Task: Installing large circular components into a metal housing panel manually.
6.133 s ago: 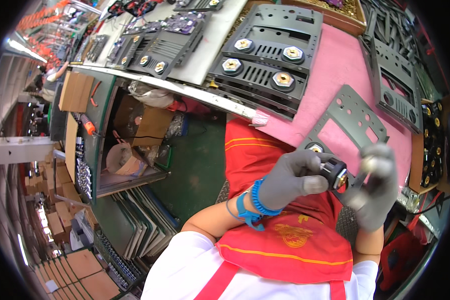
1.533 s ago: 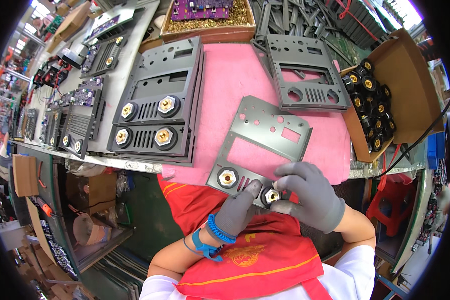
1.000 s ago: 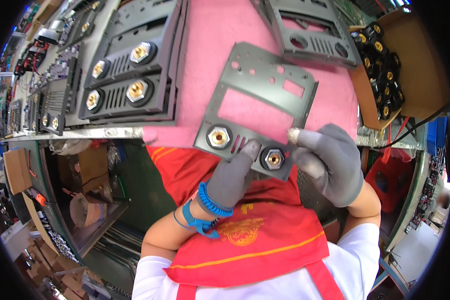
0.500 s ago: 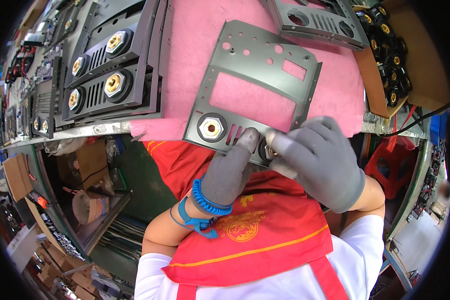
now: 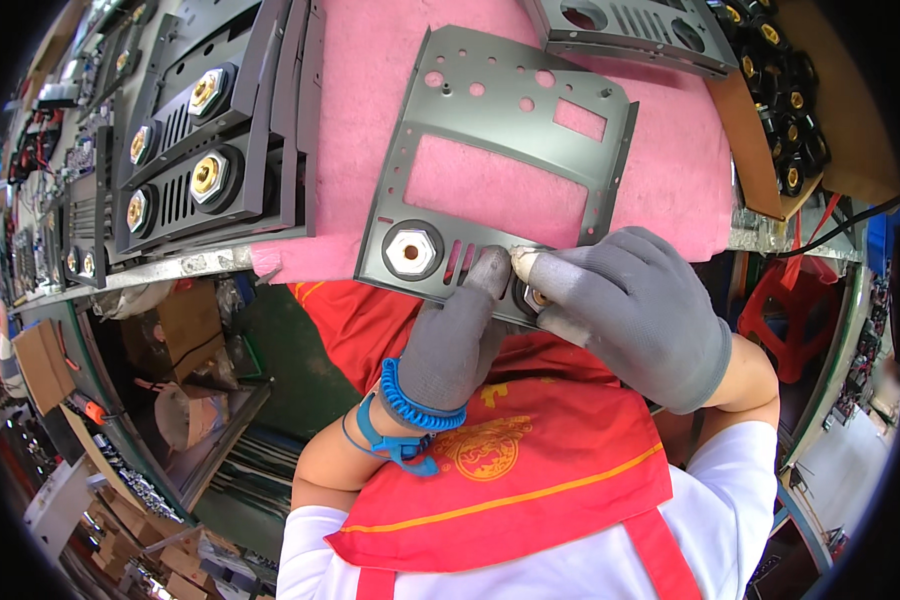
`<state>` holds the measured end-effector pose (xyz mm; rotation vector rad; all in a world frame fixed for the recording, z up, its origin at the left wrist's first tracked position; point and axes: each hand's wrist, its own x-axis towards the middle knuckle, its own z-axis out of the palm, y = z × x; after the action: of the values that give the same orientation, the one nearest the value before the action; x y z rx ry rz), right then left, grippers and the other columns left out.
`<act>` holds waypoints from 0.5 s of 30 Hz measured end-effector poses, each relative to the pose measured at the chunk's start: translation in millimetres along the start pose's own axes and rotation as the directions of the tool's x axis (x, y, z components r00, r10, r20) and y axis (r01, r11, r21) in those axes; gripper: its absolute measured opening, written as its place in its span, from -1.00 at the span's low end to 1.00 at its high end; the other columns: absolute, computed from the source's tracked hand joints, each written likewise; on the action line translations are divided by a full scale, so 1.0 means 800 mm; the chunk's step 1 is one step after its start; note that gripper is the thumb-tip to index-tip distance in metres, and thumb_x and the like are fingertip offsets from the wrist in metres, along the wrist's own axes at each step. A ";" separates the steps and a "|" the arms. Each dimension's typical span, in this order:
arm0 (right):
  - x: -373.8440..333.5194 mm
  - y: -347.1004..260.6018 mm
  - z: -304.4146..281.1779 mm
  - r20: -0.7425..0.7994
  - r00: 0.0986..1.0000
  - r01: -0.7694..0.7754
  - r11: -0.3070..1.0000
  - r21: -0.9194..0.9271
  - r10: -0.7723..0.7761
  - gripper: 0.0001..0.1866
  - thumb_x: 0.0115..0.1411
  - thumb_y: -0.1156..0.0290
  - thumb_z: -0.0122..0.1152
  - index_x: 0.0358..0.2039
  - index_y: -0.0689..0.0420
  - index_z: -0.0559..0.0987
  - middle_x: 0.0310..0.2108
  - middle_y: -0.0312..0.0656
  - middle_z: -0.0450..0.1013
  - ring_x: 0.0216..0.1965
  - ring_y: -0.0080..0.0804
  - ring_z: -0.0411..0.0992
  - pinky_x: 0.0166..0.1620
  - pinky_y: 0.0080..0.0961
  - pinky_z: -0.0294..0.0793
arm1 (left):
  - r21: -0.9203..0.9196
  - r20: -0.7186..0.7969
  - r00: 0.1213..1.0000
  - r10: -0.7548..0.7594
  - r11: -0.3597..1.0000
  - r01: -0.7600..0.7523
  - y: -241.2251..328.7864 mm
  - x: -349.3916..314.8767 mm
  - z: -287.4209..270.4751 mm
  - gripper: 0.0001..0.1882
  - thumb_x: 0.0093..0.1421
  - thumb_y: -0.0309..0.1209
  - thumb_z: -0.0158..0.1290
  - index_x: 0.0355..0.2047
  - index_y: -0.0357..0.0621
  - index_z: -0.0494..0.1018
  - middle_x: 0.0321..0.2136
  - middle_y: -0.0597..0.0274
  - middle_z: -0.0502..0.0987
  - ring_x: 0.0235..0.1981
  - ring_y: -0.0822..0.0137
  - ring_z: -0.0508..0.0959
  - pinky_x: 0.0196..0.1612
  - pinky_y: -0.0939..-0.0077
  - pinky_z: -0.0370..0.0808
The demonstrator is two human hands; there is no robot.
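A grey sheet-metal panel (image 5: 500,125) with a large rectangular cutout, round holes and slots lies tilted on the pink cloth. A silver hex nut (image 5: 411,251) in a black ring sits at its near left corner. My left hand (image 5: 448,345), in a grey glove, holds the panel's near edge, thumb on top beside the slots and other fingers hidden below. My gloved right hand (image 5: 640,315) closes its thumb and fingers around a second hex nut (image 5: 534,297) near the panel's right end. That nut is mostly covered by the fingers.
Stacked panels (image 5: 288,130) with brass-and-silver fittings stand at the left. Another panel (image 5: 640,45) lies at the far right of the pink cloth (image 5: 670,150). Beyond it is a cardboard box (image 5: 760,165) of black-and-brass connectors (image 5: 796,100). A red plastic frame (image 5: 785,320) sits below the table's right side.
The panel and surroundings appear slightly farther left in the picture. My right fingers have shifted around the second nut, while my left thumb stays on the panel.
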<state>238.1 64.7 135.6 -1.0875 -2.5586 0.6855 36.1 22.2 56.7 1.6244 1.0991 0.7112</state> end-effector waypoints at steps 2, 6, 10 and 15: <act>-0.001 -0.003 0.001 -0.021 1.000 -0.019 1.000 0.009 0.019 -0.47 0.04 0.41 0.25 0.09 0.05 0.48 -0.19 -0.23 0.48 -0.19 -0.23 0.46 -0.13 -0.33 0.45 | 0.070 -0.047 0.997 0.058 0.996 -0.055 -0.005 -0.004 0.003 -0.56 0.15 -0.68 0.09 0.05 -0.31 0.34 -0.14 -0.01 0.52 -0.12 0.05 0.58 -0.06 0.32 0.52; -0.005 -0.004 0.005 -0.071 0.995 -0.074 0.997 0.035 0.077 -0.54 0.00 0.37 0.32 -0.02 0.05 0.53 -0.19 -0.23 0.47 -0.20 -0.21 0.46 -0.14 -0.32 0.45 | 0.308 -0.105 0.988 0.115 0.948 -0.078 0.010 -0.013 0.006 -0.43 0.07 -0.64 0.18 0.11 -0.36 0.30 -0.13 -0.13 0.54 -0.10 -0.04 0.60 -0.08 0.26 0.55; -0.012 -0.006 0.023 -0.135 0.989 -0.058 0.997 0.049 0.064 -0.63 0.03 0.39 0.29 -0.09 0.06 0.54 -0.16 -0.22 0.47 -0.19 -0.18 0.46 -0.12 -0.29 0.45 | 0.276 -0.121 0.984 0.134 0.956 -0.097 0.005 -0.009 0.001 -0.40 0.03 -0.64 0.22 0.10 -0.36 0.30 -0.16 -0.16 0.55 -0.14 -0.10 0.61 -0.13 0.29 0.56; -0.006 0.004 0.019 -0.072 0.996 0.076 0.962 0.263 -0.059 -0.65 0.06 0.52 0.21 -0.08 0.08 0.54 -0.12 -0.17 0.47 -0.15 -0.13 0.45 -0.06 -0.28 0.45 | 0.154 -0.019 0.999 0.039 0.987 -0.036 0.002 -0.009 -0.014 -0.53 0.14 -0.62 0.13 0.06 -0.34 0.32 -0.26 -0.08 0.55 -0.16 -0.03 0.60 -0.11 0.35 0.53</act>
<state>236.4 58.4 120.6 -0.9135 -2.3530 0.9290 24.3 20.4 62.2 1.7755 1.1659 0.6837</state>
